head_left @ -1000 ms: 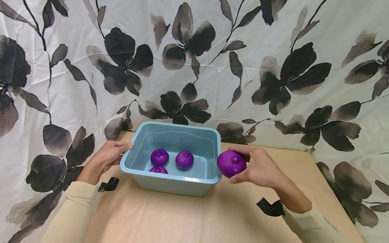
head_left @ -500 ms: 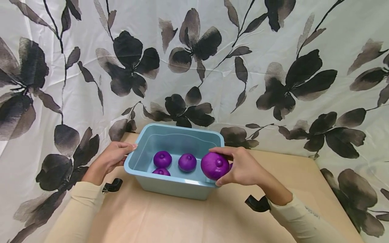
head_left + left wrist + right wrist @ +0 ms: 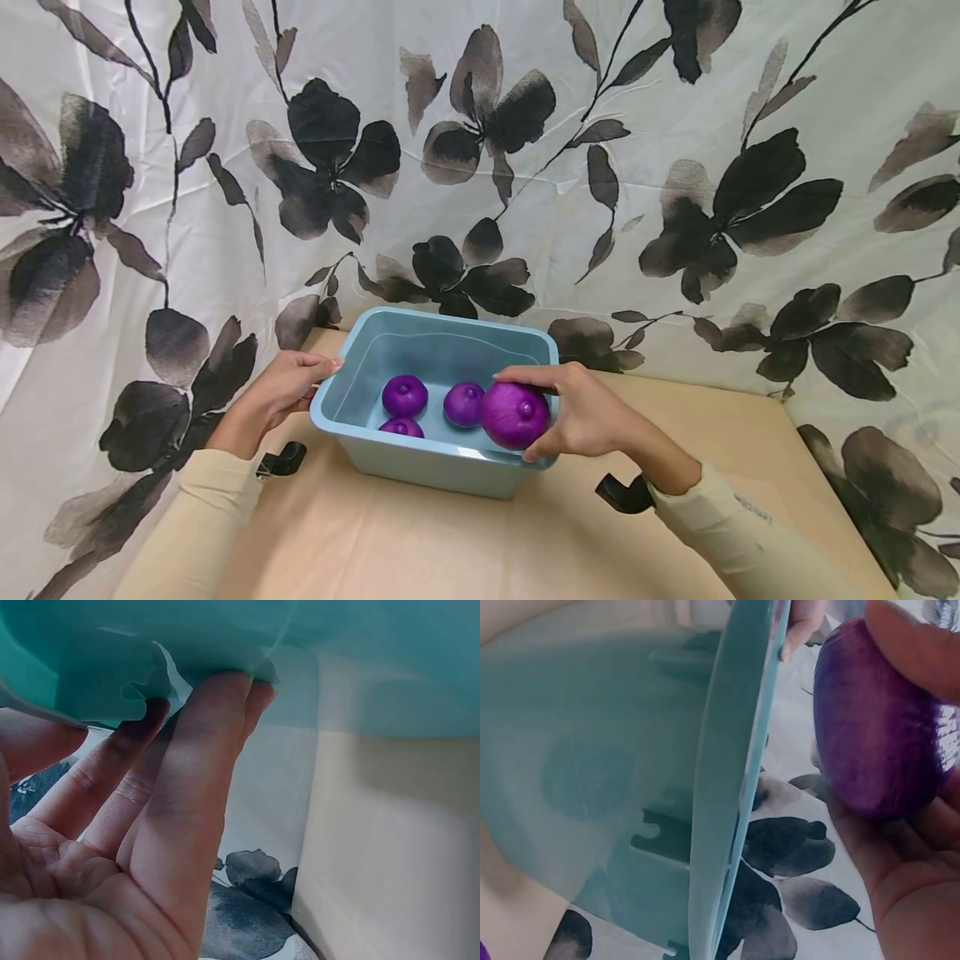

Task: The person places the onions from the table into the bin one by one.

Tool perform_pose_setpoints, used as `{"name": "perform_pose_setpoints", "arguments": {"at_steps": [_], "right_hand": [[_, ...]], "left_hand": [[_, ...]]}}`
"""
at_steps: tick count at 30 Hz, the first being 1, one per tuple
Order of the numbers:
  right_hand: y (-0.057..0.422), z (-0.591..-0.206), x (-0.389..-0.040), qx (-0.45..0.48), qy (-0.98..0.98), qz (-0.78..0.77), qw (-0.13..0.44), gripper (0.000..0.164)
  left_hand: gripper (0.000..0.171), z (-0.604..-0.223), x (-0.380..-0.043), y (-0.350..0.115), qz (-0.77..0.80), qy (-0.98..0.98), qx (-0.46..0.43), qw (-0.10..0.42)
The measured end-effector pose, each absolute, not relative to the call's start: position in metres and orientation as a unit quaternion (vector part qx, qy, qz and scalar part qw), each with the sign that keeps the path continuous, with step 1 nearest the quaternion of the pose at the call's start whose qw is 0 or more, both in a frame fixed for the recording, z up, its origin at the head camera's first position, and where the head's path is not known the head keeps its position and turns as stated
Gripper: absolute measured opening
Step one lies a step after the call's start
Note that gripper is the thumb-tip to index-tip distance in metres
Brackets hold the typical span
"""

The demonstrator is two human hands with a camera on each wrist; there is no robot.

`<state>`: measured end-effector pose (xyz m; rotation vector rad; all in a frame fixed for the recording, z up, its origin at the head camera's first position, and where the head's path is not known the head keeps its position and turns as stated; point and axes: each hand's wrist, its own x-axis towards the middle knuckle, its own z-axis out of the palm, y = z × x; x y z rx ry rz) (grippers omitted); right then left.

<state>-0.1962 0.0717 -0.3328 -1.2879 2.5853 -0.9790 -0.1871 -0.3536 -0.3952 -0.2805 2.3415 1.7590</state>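
A light blue plastic bin (image 3: 435, 467) stands on the table with several purple onions inside, among them a back-left onion (image 3: 405, 396), a front one (image 3: 401, 427) partly hidden by the rim, and a middle one (image 3: 463, 405). My left hand (image 3: 288, 383) pinches the bin's left rim, thumb above and fingers underneath; the left wrist view shows those fingers (image 3: 195, 772) below the rim. With thumb and fingers my right hand (image 3: 588, 412) grips another purple onion (image 3: 516, 415), which appears above the bin's right end. In the right wrist view that onion (image 3: 881, 720) is above rim level.
A tan table (image 3: 420, 542) extends in front and to the right of the bin. Behind it hangs a white floral cloth (image 3: 525, 208). A small purple patch (image 3: 483, 952) shows at the right wrist view's lower left corner; its kind is unclear.
My right hand has carried its onion leftward from beside the bin's right rim to over the right end. My left hand keeps its hold on the rim. The head view has shifted slightly.
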Motion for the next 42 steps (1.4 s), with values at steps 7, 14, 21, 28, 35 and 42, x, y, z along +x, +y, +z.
{"name": "perform_pose_setpoints", "arguments": {"at_steps": [7, 14, 21, 28, 35, 42], "right_hand": [[0.062, -0.334, -0.200, -0.455, 0.834, -0.307, 0.053, 0.092], [0.054, -0.332, -0.204, -0.498, 0.818, -0.284, 0.040, 0.084], [0.044, -0.329, -0.214, -0.508, 0.816, -0.273, 0.032, 0.084], [0.033, -0.328, -0.227, -0.497, 0.822, -0.272, 0.061, 0.085], [0.015, -0.327, -0.236, -0.520, 0.800, -0.277, 0.115, 0.085], [-0.006, -0.329, -0.248, -0.537, 0.776, -0.279, 0.177, 0.086]], "left_hand": [[0.053, -0.396, -0.187, -0.351, 0.599, 0.789, -0.093, 0.101], [0.052, -0.395, -0.188, -0.351, 0.600, 0.788, -0.090, 0.102], [0.052, -0.393, -0.187, -0.352, 0.602, 0.788, -0.089, 0.099], [0.053, -0.394, -0.185, -0.353, 0.604, 0.785, -0.088, 0.100], [0.054, -0.395, -0.183, -0.355, 0.609, 0.782, -0.089, 0.101], [0.054, -0.395, -0.181, -0.357, 0.609, 0.782, -0.088, 0.101]]}}
